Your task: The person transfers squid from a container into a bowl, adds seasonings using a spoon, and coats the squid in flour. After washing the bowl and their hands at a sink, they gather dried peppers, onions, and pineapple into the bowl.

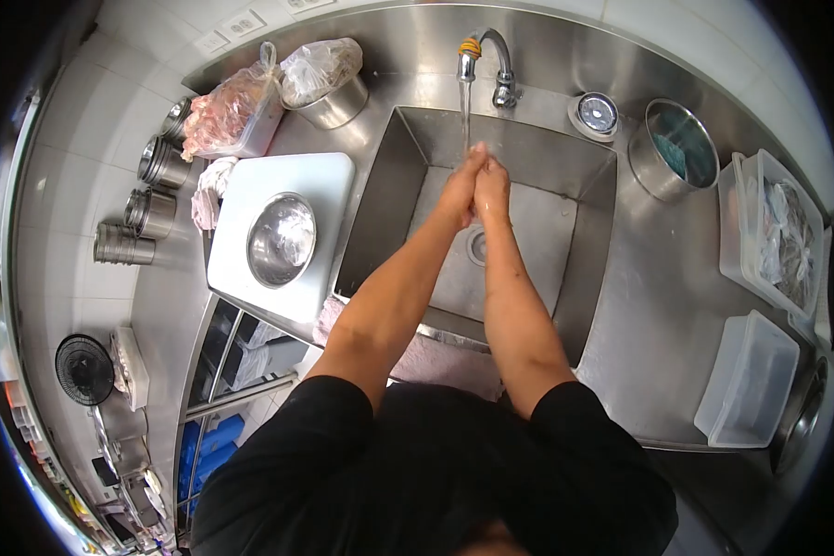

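My left hand (460,193) and my right hand (493,189) are pressed together over the sink (537,236), fingers closed and pointing toward the back wall. Both look wet, and no object shows between them, though the palms are hidden. A stream of water (466,111) runs from the faucet (500,57) down to my fingertips. The faucet has an orange-yellow band around its spout. Below my wrists, the round drain (477,246) is partly in view on the sink floor.
Left of the sink, a metal bowl (283,239) sits on a white cutting board (329,181). Behind it stand a bag of raw meat (222,111) and a bagged metal pot (329,97). To the right are a dial scale (596,114), a steel pot (653,167) and plastic containers (749,380).
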Available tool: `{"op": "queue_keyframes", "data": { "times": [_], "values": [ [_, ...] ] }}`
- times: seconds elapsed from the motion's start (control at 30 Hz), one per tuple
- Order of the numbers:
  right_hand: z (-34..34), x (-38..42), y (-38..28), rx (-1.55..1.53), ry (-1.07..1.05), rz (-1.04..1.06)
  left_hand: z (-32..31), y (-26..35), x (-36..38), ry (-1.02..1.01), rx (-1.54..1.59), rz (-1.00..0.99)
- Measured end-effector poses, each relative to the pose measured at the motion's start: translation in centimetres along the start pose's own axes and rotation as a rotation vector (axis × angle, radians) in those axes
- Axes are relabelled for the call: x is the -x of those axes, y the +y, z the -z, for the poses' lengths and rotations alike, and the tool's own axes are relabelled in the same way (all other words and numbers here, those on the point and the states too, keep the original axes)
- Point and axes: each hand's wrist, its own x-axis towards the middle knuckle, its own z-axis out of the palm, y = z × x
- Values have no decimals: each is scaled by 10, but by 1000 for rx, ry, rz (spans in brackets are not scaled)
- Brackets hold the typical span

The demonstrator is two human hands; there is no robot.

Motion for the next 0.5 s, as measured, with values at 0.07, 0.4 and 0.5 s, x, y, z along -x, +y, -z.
{"op": "queue_keyframes", "data": {
  "times": [0.07, 0.4, 0.5],
  "values": [
    [6, -4, -1, 311, 28, 67, -7, 8, -5, 109, 24, 17],
    [5, 8, -11, -32, -52, 11, 27, 16, -5, 220, -919, -349],
    [-3, -19, 2, -31, -270, -133, 54, 95, 51, 156, -1373, -481]
  ]
}}
